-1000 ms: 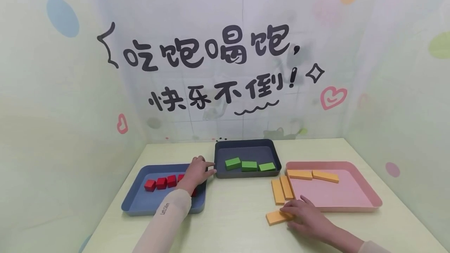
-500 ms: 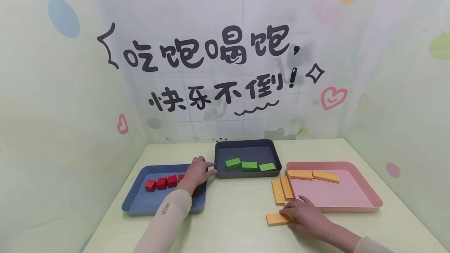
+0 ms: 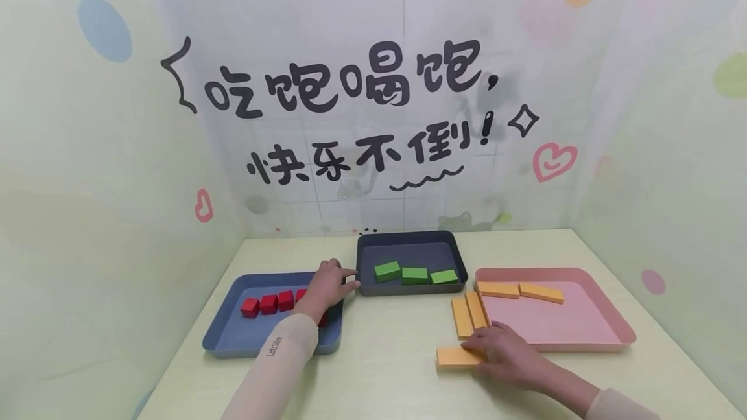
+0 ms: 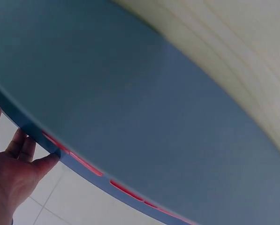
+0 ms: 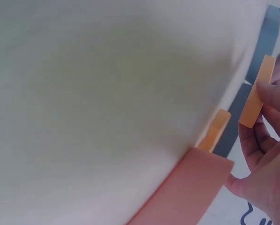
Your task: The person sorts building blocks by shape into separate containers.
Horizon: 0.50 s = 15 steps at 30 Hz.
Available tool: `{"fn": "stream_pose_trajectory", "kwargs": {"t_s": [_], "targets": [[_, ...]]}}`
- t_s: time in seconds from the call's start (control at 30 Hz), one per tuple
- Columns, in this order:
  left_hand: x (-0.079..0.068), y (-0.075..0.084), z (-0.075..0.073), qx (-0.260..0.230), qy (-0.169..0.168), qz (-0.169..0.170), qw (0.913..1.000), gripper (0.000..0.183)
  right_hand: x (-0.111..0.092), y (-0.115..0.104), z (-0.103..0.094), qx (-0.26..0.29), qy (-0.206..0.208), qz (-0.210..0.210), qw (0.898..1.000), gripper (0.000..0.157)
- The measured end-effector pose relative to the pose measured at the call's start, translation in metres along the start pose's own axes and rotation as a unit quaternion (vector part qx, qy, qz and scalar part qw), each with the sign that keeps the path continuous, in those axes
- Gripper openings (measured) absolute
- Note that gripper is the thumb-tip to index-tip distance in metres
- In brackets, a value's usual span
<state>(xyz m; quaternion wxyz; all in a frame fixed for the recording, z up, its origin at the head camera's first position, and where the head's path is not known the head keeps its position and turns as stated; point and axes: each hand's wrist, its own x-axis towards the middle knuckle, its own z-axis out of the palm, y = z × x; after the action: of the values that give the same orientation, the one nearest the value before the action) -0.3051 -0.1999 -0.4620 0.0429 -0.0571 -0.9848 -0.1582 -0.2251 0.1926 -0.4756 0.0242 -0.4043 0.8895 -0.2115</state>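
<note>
My right hand (image 3: pixel 510 355) pinches a flat orange block (image 3: pixel 457 358) just in front of the pink tray (image 3: pixel 583 347). In the right wrist view, thumb and fingers grip that orange block (image 5: pixel 259 93) along its sides, apart from the table. Two more orange blocks (image 3: pixel 462 318) lie side by side at the tray's left edge, and two lie inside it. On the left, my left hand (image 3: pixel 323 287) is over the right end of the blue tray (image 3: pixel 233 336), its fingers loosely extended. It partly hides the row of red cubes (image 3: pixel 268 304) there.
A dark tray (image 3: pixel 411 251) with three green blocks (image 3: pixel 414 275) stands at the back centre. The pale table (image 3: pixel 385 355) is enclosed by a printed back wall (image 3: pixel 350 18) and side walls.
The orange block in my right hand has risen slightly off the table and shifted a little left. My left hand, the trays and the other blocks stay where they were.
</note>
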Motion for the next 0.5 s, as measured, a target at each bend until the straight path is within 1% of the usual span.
{"fn": "stream_pose_trajectory", "kwargs": {"t_s": [0.13,0.23,0.37,0.5], "targets": [[0.000,0.000,0.000,0.003,-0.001,-0.004,1.0000,0.039,0.002,-0.001,-0.011,0.010,0.014,0.009,1.000,0.035],[0.000,0.000,0.000,0.006,0.000,-0.002,1.0000,0.038,0.002,0.002,-0.020,0.027,0.025,0.029,0.999,0.034],[-0.001,0.001,-0.001,0.005,0.000,0.001,1.0000,0.038,0.001,0.011,-0.032,0.068,0.048,0.079,0.993,0.036],[-0.001,0.001,-0.001,0.008,0.000,0.003,1.0000,0.039,-0.001,0.024,-0.044,0.088,0.071,0.132,0.985,0.037]]}}
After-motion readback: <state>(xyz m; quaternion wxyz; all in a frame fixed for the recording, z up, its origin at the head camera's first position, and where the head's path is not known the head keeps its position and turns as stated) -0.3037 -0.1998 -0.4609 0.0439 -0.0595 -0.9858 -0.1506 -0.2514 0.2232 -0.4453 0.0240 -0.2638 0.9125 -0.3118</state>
